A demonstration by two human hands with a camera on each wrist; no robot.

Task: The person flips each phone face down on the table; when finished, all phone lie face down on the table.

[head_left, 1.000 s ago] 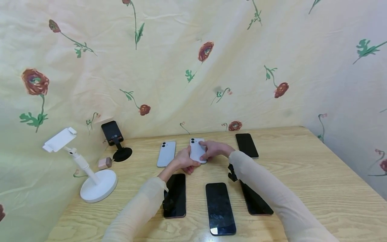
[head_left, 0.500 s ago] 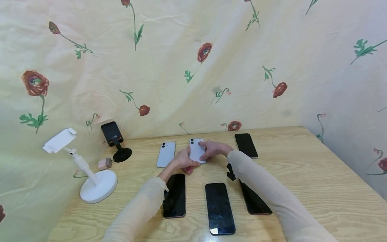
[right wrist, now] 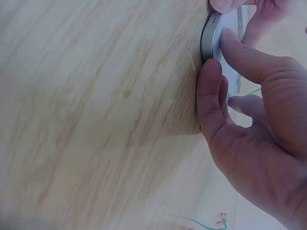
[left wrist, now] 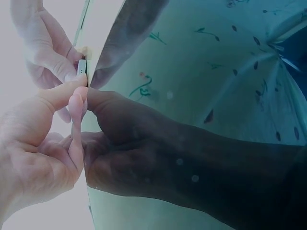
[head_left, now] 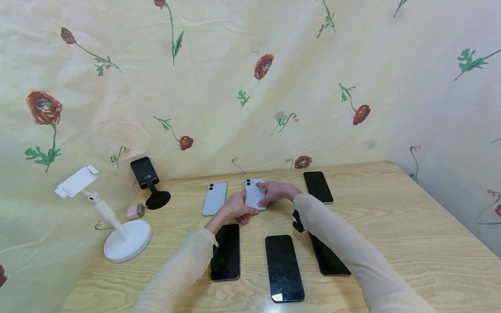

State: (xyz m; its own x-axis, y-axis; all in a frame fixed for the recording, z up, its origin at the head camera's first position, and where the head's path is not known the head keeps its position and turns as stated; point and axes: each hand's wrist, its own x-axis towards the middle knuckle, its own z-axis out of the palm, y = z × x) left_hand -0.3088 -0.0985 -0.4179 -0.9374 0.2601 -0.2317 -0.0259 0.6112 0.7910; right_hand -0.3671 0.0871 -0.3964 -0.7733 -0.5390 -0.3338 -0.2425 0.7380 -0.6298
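Note:
In the head view a pale smartphone (head_left: 252, 194) lies back side up near the table's far edge, with its cameras at the top left. My left hand (head_left: 237, 206) grips its lower left corner, the thumb across the bottom end. From the other side my right hand (head_left: 275, 192) holds the long edge, thumb and a finger on the back. The right wrist view shows the phone's rounded edge (right wrist: 209, 38) between thumb and curled fingers, close to the wood. In the left wrist view the phone's end (left wrist: 82, 67) shows by the left thumb; its remainder is hidden.
A second pale phone (head_left: 215, 198) lies to the left. Black phones (head_left: 284, 267), (head_left: 318, 187) lie screen up, others (head_left: 231, 252), (head_left: 326, 256) partly under the sleeves. At far left stand a white phone stand (head_left: 127, 239), a black stand (head_left: 158, 200) and a small pink block (head_left: 135, 211).

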